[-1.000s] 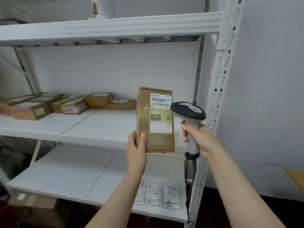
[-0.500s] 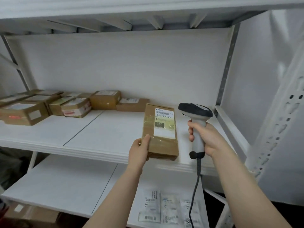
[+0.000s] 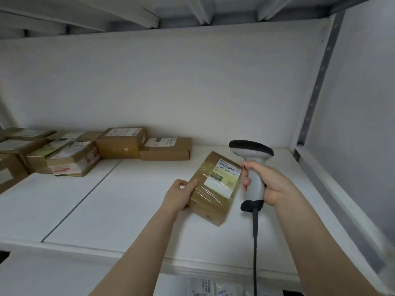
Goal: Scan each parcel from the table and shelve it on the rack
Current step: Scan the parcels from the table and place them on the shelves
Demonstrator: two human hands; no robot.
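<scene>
My left hand (image 3: 178,196) grips the near left edge of a flat brown cardboard parcel (image 3: 210,201) with a white barcode label, thumb on top. The parcel lies low and tilted over the white rack shelf (image 3: 132,210), right of centre; whether it touches the shelf I cannot tell. My right hand (image 3: 270,184) holds the handle of a grey and black barcode scanner (image 3: 253,167) upright just right of the parcel, its black cable hanging down.
Several brown parcels (image 3: 119,144) stand in a row along the back left of the same shelf. A grey perforated upright (image 3: 316,82) and the shelf's right side rail bound the right. White packets (image 3: 205,287) lie on the lower shelf. The upper shelf's underside is overhead.
My left hand carried the parcel from upright in front of the rack down and forward onto the middle shelf, laying it flat. The scanner hand followed alongside, and my view moved closer in.
</scene>
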